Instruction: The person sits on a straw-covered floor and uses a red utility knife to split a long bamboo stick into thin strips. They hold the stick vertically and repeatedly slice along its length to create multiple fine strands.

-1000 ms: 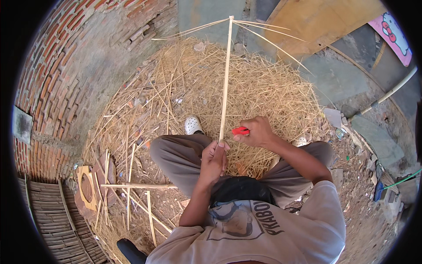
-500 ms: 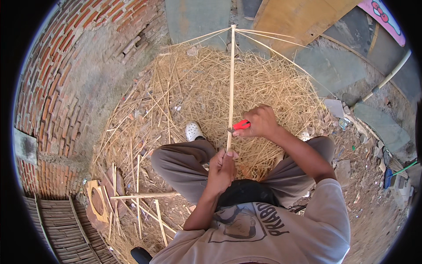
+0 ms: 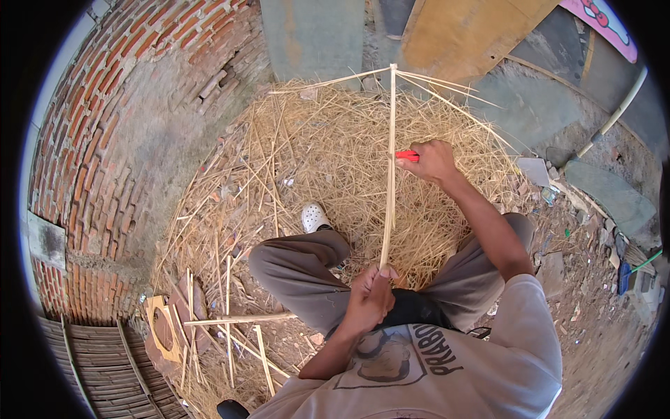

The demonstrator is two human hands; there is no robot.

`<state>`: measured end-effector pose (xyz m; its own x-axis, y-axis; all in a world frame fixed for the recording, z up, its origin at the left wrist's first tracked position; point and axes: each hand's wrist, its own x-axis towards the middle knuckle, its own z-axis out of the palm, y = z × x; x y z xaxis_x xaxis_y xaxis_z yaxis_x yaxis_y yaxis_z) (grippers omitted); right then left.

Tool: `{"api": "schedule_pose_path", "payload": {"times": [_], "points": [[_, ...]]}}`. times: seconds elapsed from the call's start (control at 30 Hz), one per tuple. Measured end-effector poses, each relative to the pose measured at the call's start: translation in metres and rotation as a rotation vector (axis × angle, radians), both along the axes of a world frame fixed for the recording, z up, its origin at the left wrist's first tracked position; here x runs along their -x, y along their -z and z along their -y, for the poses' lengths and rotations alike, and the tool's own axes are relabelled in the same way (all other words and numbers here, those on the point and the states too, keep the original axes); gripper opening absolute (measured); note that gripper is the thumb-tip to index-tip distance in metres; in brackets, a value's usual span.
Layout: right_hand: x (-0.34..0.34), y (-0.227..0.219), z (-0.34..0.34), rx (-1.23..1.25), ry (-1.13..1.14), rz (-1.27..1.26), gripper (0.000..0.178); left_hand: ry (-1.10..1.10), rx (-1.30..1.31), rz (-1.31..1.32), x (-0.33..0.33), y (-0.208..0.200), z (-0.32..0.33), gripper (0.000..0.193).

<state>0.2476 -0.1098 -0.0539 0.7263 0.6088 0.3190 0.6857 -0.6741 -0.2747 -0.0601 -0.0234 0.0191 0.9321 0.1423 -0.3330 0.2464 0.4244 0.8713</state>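
Note:
My left hand (image 3: 370, 299) is closed round the near end of a long, pale bamboo strip (image 3: 388, 220), close to my lap. The strip points away from me, and thin slivers (image 3: 460, 110) fan out sideways from its far end. In my closed right hand (image 3: 435, 163) is a red-handled knife (image 3: 407, 156), set against the strip well beyond my left hand. Its blade is hard to make out where it meets the bamboo. A thin split piece lies along the strip below the knife.
A heap of thin bamboo shavings (image 3: 335, 153) spreads before my crossed legs. Several cut strips (image 3: 229, 314) and a wooden piece with a round hole (image 3: 159, 325) lie at my left. A brick wall (image 3: 87, 188) rises at left; grey and brown boards (image 3: 314, 42) stand beyond the heap.
My right hand and the knife have moved away from me along the strip. My left hand has come nearer my body, drawing the strip's far end toward me and slightly right.

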Motion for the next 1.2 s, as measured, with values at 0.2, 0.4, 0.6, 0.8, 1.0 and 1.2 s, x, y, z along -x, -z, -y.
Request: {"api": "schedule_pose_path", "payload": {"times": [0.2,0.4,0.6,0.8,1.0,1.2], "points": [[-0.039,-0.007,0.015,-0.026,0.169,-0.229,0.075,0.058,0.129,-0.036,0.031,-0.004,0.007,0.022],[-0.066,0.0,0.033,-0.148,0.298,-0.03,0.074,0.169,0.098,-0.052,0.062,-0.011,0.004,0.021],[-0.106,0.011,0.056,-0.196,0.509,-0.125,0.075,0.222,0.134,-0.088,0.081,-0.005,0.008,0.02],[-0.111,0.015,0.052,-0.387,0.466,-0.579,0.081,0.228,-0.04,-0.091,0.07,-0.007,0.003,0.02],[-0.097,-0.006,0.054,-1.148,-0.012,-1.704,0.075,0.187,0.099,-0.145,0.057,-0.011,-0.017,0.024],[-0.064,-0.024,0.046,-1.185,0.109,-1.585,0.072,0.128,0.035,-0.072,0.051,0.008,-0.026,0.025]]}}
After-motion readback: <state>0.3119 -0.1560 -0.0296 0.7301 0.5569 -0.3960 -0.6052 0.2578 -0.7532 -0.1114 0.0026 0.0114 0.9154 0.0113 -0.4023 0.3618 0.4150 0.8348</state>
